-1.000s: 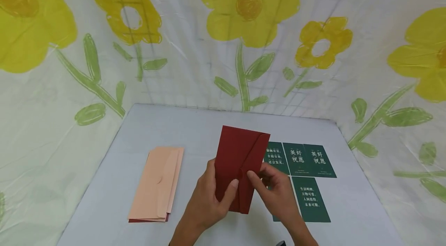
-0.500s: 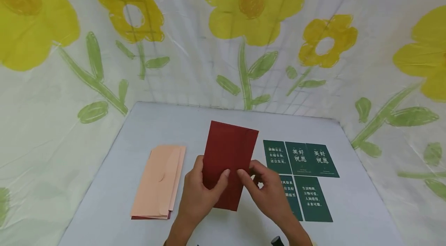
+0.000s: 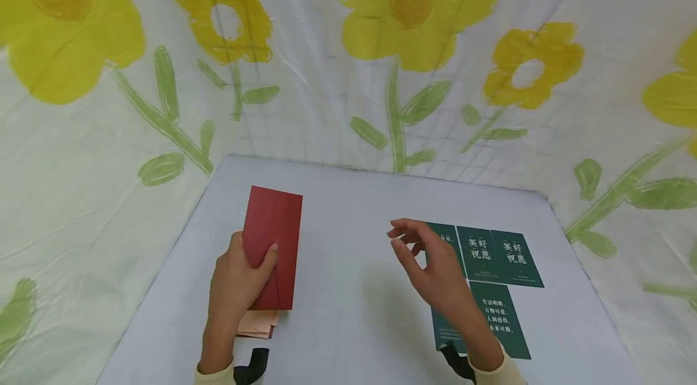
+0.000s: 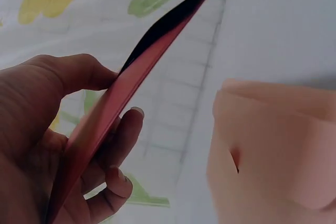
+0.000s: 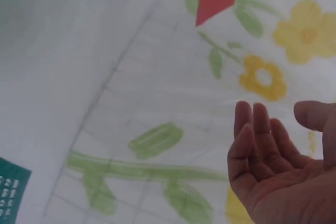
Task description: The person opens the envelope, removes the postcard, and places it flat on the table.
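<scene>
My left hand (image 3: 236,279) holds a red envelope (image 3: 274,233) upright above the left side of the table, thumb on its near face and fingers behind. In the left wrist view the red envelope (image 4: 113,103) appears nearly edge-on, pinched between thumb and fingers. Beneath it lies the stack of pale pink envelopes (image 4: 273,150), mostly hidden by the red one in the head view. My right hand (image 3: 432,267) hangs in the air over the green cards, fingers loosely bent and holding nothing; the right wrist view shows the same bare hand (image 5: 278,166).
Several green cards with white lettering (image 3: 506,255) lie in two rows at the right of the white table (image 3: 348,252). Part of them is covered by my right hand and forearm. A white curtain with yellow flowers (image 3: 305,100) stands behind the table.
My left hand has carried the red envelope leftward, from the middle to over the pink stack. The right hand has let go of it and moved apart to the right.
</scene>
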{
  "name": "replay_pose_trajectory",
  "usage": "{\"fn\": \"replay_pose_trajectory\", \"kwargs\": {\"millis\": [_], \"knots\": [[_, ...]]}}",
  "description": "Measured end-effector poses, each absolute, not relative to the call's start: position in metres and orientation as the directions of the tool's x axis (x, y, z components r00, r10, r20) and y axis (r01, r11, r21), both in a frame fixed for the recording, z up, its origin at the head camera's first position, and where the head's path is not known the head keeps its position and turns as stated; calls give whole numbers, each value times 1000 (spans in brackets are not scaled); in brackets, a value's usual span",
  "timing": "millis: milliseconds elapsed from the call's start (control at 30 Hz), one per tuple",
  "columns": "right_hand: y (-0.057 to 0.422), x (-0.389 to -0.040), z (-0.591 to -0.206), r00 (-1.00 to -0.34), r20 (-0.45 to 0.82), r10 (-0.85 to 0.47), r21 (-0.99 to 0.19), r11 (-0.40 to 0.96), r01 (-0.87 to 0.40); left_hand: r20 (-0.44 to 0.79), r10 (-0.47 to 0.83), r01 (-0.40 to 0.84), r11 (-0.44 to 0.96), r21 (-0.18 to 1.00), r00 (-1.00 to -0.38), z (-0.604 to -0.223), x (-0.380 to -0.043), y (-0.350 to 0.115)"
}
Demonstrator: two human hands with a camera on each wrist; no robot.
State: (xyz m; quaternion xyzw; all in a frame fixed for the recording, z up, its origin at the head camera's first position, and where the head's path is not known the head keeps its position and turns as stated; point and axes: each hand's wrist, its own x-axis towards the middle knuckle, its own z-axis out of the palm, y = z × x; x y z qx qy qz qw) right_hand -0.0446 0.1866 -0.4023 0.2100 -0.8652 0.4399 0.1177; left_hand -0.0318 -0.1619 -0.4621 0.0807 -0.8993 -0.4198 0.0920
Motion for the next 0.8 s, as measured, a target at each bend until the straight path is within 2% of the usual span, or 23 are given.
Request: {"fn": "replay_pose_trajectory", "kwargs": {"millis": [167,367,467,600,800], "knots": [[190,-41,-403,-892,376,-250,-711,539,-451,-4,-207,-144,668,730,-978,-469,-32,-177],[192,-37,-406,-898,369,-239,-717,541,-439,-62,-166,-166,742,650,-984,-492,-32,-181],[193,-35,-410,-901,361,-240,-723,539,-433,-1,-210,-176,819,546,-978,-507,-27,-179],[194,-38,-413,-900,362,-242,-710,554,-434,119,-274,-190,863,468,-954,-516,-21,-172],[198,-46,-418,-901,360,-240,-668,609,-429,228,-247,-105,861,498,-942,-508,-20,-162]]}}
